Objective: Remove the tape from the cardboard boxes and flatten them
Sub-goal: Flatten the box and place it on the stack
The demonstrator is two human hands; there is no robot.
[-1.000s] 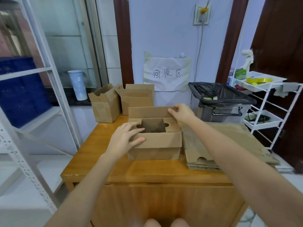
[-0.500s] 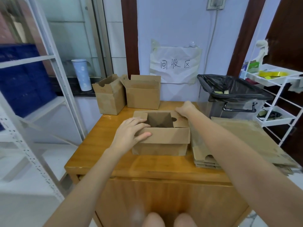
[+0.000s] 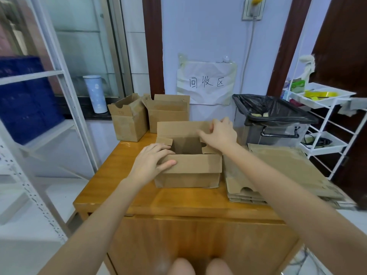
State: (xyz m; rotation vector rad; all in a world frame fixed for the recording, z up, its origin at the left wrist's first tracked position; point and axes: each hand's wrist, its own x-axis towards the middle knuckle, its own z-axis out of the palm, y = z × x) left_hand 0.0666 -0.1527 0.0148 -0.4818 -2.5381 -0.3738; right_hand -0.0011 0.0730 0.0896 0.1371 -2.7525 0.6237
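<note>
I see the open box [image 3: 188, 167] in the middle of the wooden table [image 3: 123, 187]. My left hand [image 3: 151, 163] grips its near-left corner, thumb on the near flap. My right hand [image 3: 220, 133] pinches the raised far flap. Bare table stays near and left; flattened cardboard [image 3: 288, 171] lies right. Wall paper [image 3: 206, 82] reads 回收区.

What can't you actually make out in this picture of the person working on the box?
- Head view: the open box's bottom is in shadow, so any contents or tape inside are unclear.
- The right hand's fingers fold over the back flap, hiding what they pinch.
- The bin's yellowish scraps are too small to identify.
- The flattened stack runs off the right edge.
</note>
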